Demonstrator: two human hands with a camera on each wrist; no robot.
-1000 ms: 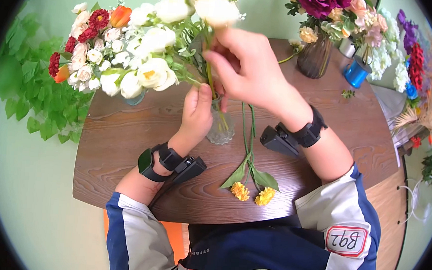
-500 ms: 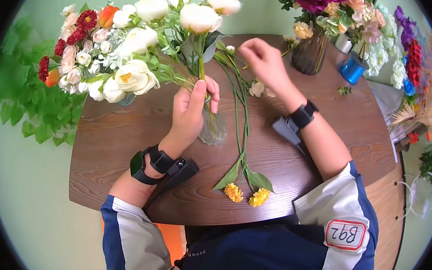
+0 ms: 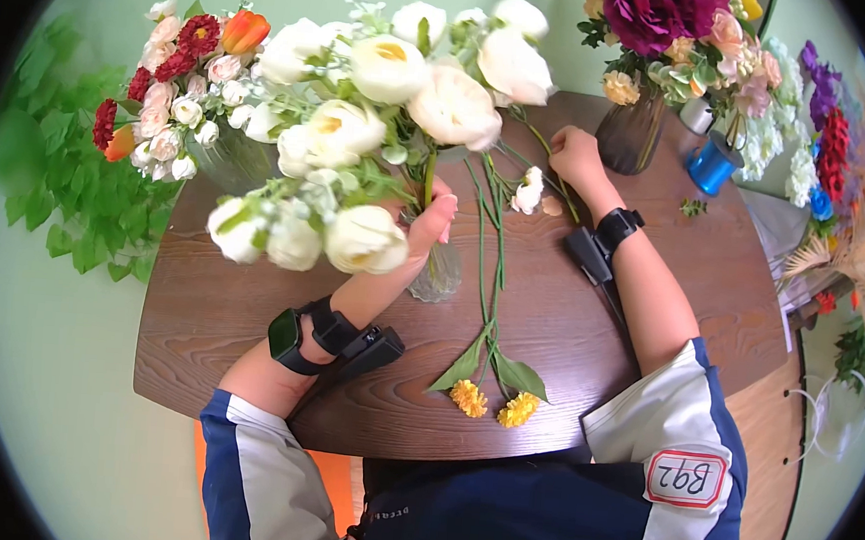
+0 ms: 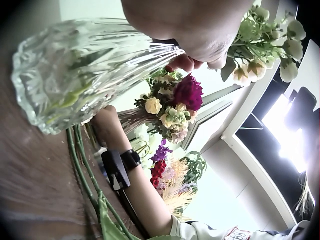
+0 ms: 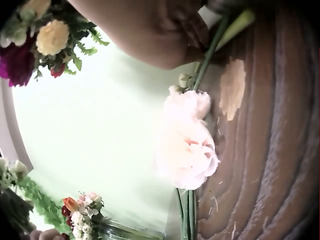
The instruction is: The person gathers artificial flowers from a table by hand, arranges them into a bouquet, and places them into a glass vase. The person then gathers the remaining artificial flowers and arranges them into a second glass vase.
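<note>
In the head view my left hand point(image 3: 434, 220) grips the neck of a ribbed glass vase point(image 3: 436, 278) together with the stems in it. Big white flowers point(image 3: 386, 68) spread above and in front of this hand, covering part of it. The left wrist view has the clear vase point(image 4: 65, 75) close up, with stem ends inside. Further right, my right hand point(image 3: 577, 162) is low over the table, fingers curled at a green stem point(image 3: 565, 195), which it pinches. Pale flowers point(image 5: 187, 145) lie below that hand in the right wrist view.
Two yellow flowers point(image 3: 518, 409) with long green stems lie on the wooden table point(image 3: 247, 337). A dark vase point(image 3: 630, 133) of mixed flowers and a blue spool point(image 3: 714, 164) stand at the back right. Red, pink and orange flowers point(image 3: 200, 38) fill another vase at the back left.
My right hand has left the white bouquet, moved right and come down at a stem on the table. The white flowers have tipped toward me, and my left hand remains at the vase.
</note>
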